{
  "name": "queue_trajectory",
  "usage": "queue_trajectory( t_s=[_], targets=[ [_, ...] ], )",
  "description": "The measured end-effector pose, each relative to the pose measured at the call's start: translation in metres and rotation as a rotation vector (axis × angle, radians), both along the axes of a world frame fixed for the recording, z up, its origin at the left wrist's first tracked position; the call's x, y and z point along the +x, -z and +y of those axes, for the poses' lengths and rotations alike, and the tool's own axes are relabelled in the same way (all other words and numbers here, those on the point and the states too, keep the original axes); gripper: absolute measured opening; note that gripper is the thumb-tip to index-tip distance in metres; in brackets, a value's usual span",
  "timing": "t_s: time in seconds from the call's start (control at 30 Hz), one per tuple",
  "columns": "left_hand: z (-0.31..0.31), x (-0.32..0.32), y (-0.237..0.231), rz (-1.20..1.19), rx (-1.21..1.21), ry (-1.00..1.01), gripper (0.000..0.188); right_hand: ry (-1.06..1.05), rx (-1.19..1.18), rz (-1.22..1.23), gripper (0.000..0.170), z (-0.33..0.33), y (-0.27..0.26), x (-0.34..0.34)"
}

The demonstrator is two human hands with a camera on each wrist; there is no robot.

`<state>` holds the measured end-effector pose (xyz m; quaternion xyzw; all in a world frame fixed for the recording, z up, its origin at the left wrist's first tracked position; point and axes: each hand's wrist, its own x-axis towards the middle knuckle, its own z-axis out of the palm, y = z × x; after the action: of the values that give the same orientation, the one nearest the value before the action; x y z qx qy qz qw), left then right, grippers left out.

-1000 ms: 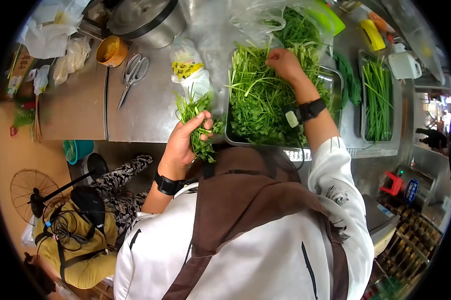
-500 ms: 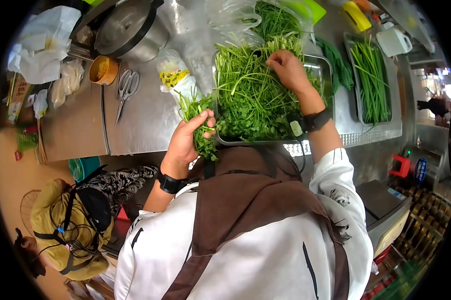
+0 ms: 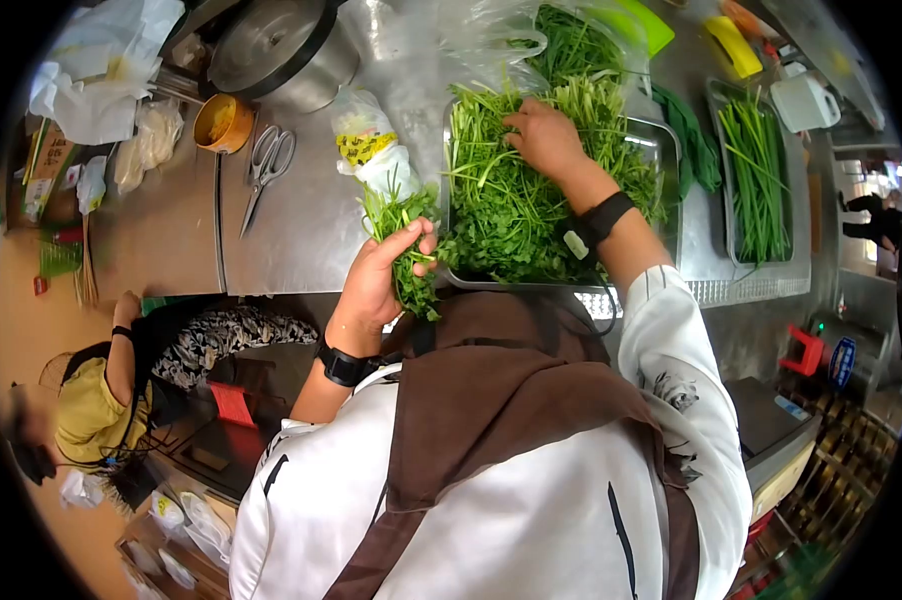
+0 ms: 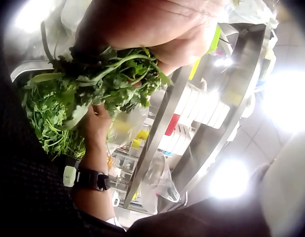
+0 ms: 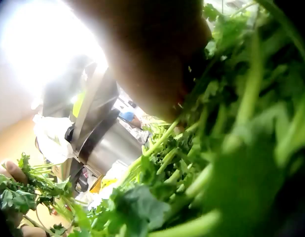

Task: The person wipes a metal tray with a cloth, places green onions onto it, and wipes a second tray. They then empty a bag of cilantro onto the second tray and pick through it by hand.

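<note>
Curling round soft, probably light greens, best held by stems, the left hand is clamping; the right hand's finger grip is escaping clear view.

Holds the left hand low in front, palm turned in, thumb on top and fingers curled. Reaches the right arm farther out, slanting toward the middle, with the right hand back side up and fingers bent.

Table showing smooth metal, semi-gloss; pot & tray gleaming, metal; bags looking thin, glossy plast.; apron showing matt cloth.
</note>
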<state>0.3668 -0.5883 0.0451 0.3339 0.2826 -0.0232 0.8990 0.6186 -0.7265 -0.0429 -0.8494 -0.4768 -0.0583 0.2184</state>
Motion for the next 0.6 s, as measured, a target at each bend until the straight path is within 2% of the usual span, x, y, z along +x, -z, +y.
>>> queue_trajectory(
  t_s=[0.1,0.17,0.2,0.27,0.3,0.37,0.4,0.57,0.6],
  targets=[
    [0.002,-0.003,0.003,-0.002,-0.007,-0.013,0.016,0.010,-0.078,0.011,0.016,0.004,-0.002,-0.001],
    [0.002,-0.003,0.003,0.006,-0.010,-0.016,0.016,0.030,-0.259,-0.029,0.013,0.006,0.003,0.001],
    [0.002,-0.002,0.002,0.007,-0.010,-0.014,0.016,0.030,-0.261,-0.031,0.013,0.005,0.005,0.001],
    [0.003,0.000,0.002,0.007,-0.010,-0.019,0.016,0.050,-0.099,0.117,0.011,0.003,0.005,0.003],
    [0.004,0.000,0.002,0.000,0.003,-0.009,0.016,0.047,-0.100,0.119,0.011,0.000,0.001,0.003],
    [0.004,0.001,0.003,-0.007,0.015,0.002,0.016,0.056,0.083,0.481,0.012,-0.009,-0.013,0.008],
    [0.003,0.001,0.003,0.000,0.011,0.001,0.016,0.073,0.151,0.574,0.012,-0.013,-0.017,0.009],
    [0.001,0.005,0.002,0.007,-0.016,-0.004,0.015,0.072,0.350,0.664,0.011,-0.030,-0.042,0.009],
    [0.001,0.007,0.002,0.010,0.001,0.002,0.016,0.101,0.386,0.749,0.011,-0.032,-0.049,0.008]
  ],
)
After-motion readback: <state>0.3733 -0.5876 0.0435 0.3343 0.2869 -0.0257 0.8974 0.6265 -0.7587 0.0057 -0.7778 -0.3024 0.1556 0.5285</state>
